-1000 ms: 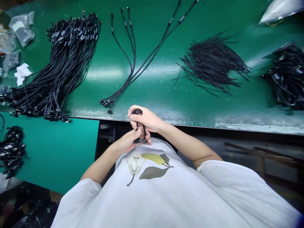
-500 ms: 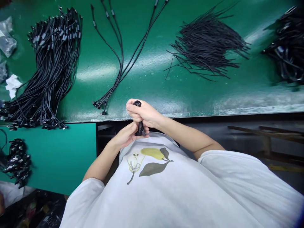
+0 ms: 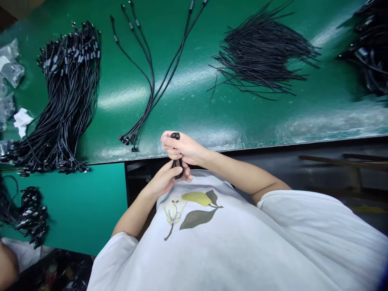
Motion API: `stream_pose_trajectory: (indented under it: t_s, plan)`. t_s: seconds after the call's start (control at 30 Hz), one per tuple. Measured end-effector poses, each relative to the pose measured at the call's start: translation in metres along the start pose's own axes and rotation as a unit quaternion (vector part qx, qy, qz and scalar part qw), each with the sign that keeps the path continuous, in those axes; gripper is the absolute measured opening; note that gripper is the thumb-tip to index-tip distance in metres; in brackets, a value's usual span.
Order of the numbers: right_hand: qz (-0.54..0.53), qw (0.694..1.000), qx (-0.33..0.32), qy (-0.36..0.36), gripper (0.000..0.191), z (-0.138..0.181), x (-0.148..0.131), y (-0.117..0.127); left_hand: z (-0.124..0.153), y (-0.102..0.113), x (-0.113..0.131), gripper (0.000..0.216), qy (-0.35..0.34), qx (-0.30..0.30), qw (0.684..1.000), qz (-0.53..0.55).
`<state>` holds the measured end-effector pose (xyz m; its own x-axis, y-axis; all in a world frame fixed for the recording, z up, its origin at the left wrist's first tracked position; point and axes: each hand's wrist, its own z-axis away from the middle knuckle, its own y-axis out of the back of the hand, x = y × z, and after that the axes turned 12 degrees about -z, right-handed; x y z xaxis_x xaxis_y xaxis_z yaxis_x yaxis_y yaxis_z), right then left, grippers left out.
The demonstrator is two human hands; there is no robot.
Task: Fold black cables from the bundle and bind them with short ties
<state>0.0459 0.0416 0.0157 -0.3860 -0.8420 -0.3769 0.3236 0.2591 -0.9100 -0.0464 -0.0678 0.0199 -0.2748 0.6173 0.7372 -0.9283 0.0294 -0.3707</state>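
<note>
Both hands are on one black cable (image 3: pixel 178 163), folded into a short bundle just off the table's front edge. My right hand (image 3: pixel 186 148) is closed around the bundle's upper part, and a dark loop pokes out above the fist. Below it, my left hand (image 3: pixel 165 178) pinches the lower end, its thumb lying across the cable and its fingers behind. Several loose black cables (image 3: pixel 150 87) with grey sleeves and dark plugs lie on the green table just beyond my hands.
A thick heap of cables (image 3: pixel 68 89) covers the table's left. Thin black ties (image 3: pixel 263 54) are piled right of centre, with more dark cables (image 3: pixel 371 56) at far right. Coiled cables (image 3: pixel 32 214) rest on a lower green surface (image 3: pixel 81 206). Another person's arm (image 3: pixel 6 264) shows at lower left.
My left thumb has come across the lower end of the bundle, covering more of it. My right hand keeps its grip. The whole view has tilted slightly.
</note>
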Motion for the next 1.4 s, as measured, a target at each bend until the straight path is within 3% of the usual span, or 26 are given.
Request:
stream_pose_trajectory:
  t_s: [0.13,0.37,0.5,0.63,0.7,0.8,0.9,1.0,1.07,1.1,1.17,1.23,1.3,1.33,1.4]
  plan:
    - [-0.019,0.999,-0.048,-0.017,0.047,0.002,-0.006,-0.005,0.008,0.000,0.010,0.029,0.016,-0.053,0.997,0.057]
    - [-0.019,0.998,-0.049,0.037,0.041,0.005,-0.007,-0.002,0.003,-0.008,0.012,0.035,0.010,0.002,0.990,0.144]
    - [0.041,0.994,-0.093,0.043,0.037,0.008,-0.006,-0.003,0.003,-0.008,0.013,0.035,0.036,0.007,0.990,0.137]
    - [0.142,0.986,-0.068,0.059,0.035,0.010,-0.019,-0.001,0.003,-0.008,0.011,0.031,-0.001,0.027,0.995,0.100]
    - [0.258,0.957,-0.031,0.131,0.031,0.014,-0.031,0.002,0.002,-0.003,0.009,0.032,-0.022,0.061,0.996,0.065]
    - [0.480,0.844,-0.071,0.227,0.031,0.026,-0.040,0.011,-0.003,0.008,0.007,0.034,-0.056,0.141,0.987,-0.056]
    - [0.652,0.721,-0.158,0.171,0.025,0.042,-0.029,0.021,-0.004,0.017,0.009,0.034,-0.075,0.158,0.938,-0.299]
    - [0.731,0.670,-0.117,0.061,0.023,0.057,-0.014,0.026,0.002,0.014,0.014,0.025,-0.116,0.104,0.846,-0.510]
    - [0.732,0.672,-0.110,0.006,0.014,0.066,-0.012,0.024,0.010,0.010,0.016,0.019,-0.137,0.045,0.779,-0.610]
    - [0.714,0.688,-0.123,-0.029,0.016,0.070,-0.014,0.022,0.015,0.008,0.017,0.018,-0.144,0.013,0.741,-0.656]
    - [0.632,0.744,-0.154,-0.149,0.020,0.075,-0.021,0.018,0.022,0.008,0.016,0.020,-0.158,-0.039,0.664,-0.730]
    - [0.506,0.799,-0.163,-0.281,0.022,0.078,-0.026,0.017,0.024,0.010,0.014,0.022,-0.180,-0.057,0.608,-0.771]
    - [0.464,0.812,-0.145,-0.324,0.023,0.080,-0.027,0.020,0.022,0.012,0.013,0.021,-0.194,-0.051,0.593,-0.780]
    - [0.502,0.800,-0.137,-0.299,0.022,0.080,-0.026,0.023,0.020,0.012,0.014,0.021,-0.191,-0.042,0.603,-0.774]
    - [0.652,0.726,-0.130,-0.173,0.022,0.081,-0.023,0.029,0.013,0.013,0.017,0.021,-0.170,-0.018,0.653,-0.737]
